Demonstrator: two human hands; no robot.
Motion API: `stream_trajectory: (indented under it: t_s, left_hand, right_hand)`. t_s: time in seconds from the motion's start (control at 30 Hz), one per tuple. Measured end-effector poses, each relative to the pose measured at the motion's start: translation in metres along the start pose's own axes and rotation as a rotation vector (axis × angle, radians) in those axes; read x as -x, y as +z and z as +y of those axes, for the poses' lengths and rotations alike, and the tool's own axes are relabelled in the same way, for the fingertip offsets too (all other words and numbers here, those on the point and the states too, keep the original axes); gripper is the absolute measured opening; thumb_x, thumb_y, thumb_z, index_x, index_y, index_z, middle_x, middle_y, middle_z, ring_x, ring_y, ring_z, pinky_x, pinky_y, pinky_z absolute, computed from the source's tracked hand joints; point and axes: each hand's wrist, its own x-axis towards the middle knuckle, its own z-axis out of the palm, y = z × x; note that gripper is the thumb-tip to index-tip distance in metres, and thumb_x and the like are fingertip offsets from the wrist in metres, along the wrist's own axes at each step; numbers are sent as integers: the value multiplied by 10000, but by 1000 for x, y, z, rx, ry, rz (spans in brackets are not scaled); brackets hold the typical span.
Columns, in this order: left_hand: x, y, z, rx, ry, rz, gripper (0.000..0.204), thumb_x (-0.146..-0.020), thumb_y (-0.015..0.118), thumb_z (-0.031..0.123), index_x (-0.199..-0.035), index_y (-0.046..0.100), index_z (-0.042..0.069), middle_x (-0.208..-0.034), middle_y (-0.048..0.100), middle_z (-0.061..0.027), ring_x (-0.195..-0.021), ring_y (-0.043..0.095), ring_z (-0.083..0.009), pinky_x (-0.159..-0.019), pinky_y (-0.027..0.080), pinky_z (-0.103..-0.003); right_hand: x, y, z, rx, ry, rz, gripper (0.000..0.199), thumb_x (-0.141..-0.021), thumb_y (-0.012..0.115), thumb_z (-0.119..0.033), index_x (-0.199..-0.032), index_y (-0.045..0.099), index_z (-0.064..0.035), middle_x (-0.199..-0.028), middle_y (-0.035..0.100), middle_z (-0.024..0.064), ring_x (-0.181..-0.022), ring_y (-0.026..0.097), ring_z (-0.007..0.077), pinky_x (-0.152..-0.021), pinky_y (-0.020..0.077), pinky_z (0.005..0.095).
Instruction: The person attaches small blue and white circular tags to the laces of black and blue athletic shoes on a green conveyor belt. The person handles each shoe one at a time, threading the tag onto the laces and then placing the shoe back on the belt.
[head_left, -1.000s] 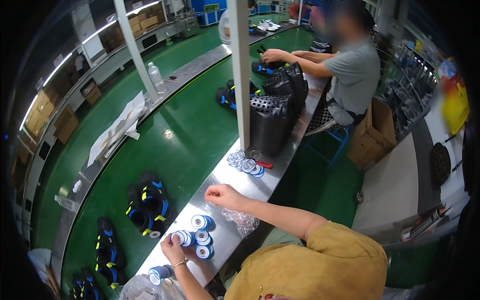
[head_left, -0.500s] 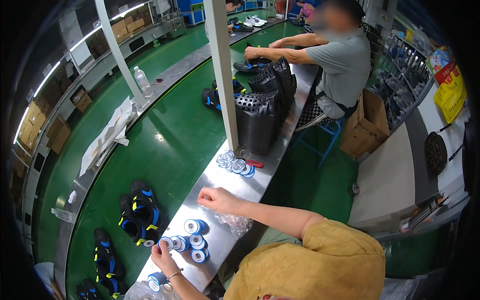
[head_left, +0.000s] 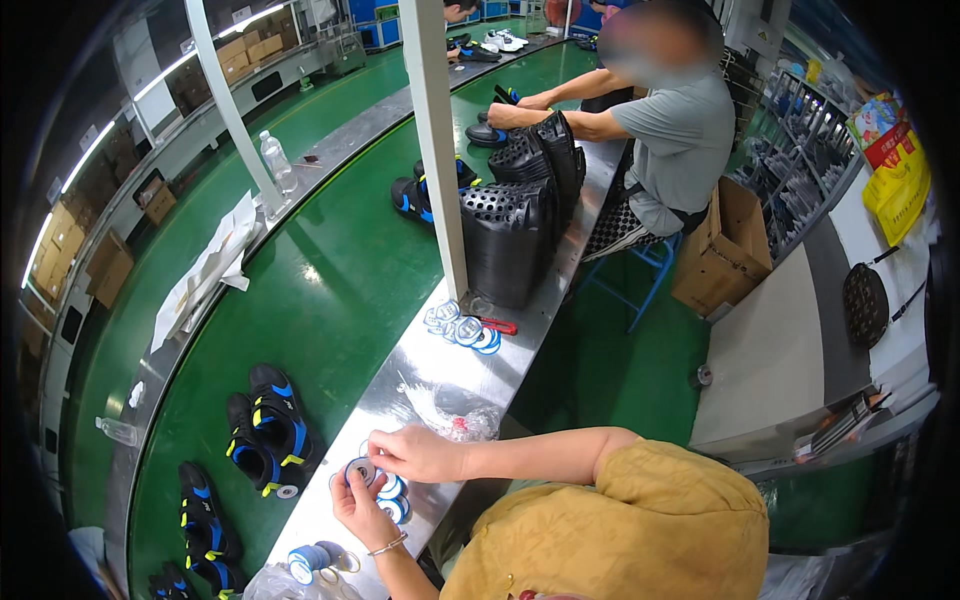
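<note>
both hands met over the metal surface [head_left: 440, 370], just right of the green belt [head_left: 330, 290]: left hand [head_left: 362, 510] cradled the small round spool [head_left: 359, 470], right hand [head_left: 415, 453] fingers pinching its rim, apparently to steady it.

The green conveyor belt [head_left: 330, 290] runs through the middle of everything. On it, at the near end, sit pairs of black shoes with blue and yellow trim [head_left: 265, 430]. A white post [head_left: 440, 150] stands at its right edge, with a stack of black perforated trays [head_left: 510, 240] just beside that. A clear water bottle [head_left: 278, 165] and some white paper sheets [head_left: 215, 270] lie along the far left edge. Right of the belt, a person in a grey shirt [head_left: 680, 140] sits next to an open cardboard box [head_left: 725, 250].
</note>
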Motion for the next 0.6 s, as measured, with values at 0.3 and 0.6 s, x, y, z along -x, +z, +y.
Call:
stream_trajectory:
  t_s: [0.3, 0.6]
  left_hand:
    - [1, 8, -9, -63, 86, -13, 116, -955, 528, 112, -971, 541, -2, -910, 604, -68, -771, 602, -105, -641, 543, -231]
    - [0, 12, -17, -79, 112, 8, 123, -956, 528, 112, -971, 533, -9, -894, 594, -66, -745, 597, -103, -617, 538, -222]
  right_hand:
    - [1, 7, -1, 79, -29, 81, 125, -862, 567, -180, -838, 521, -67, -662, 621, 138, -617, 621, 341, -554, 478, 430]
    - [-1, 10, -5, -21, -18, 152, 137, -863, 576, -172, -819, 516, -56, -663, 617, 129, -602, 616, 340, -535, 477, 415]
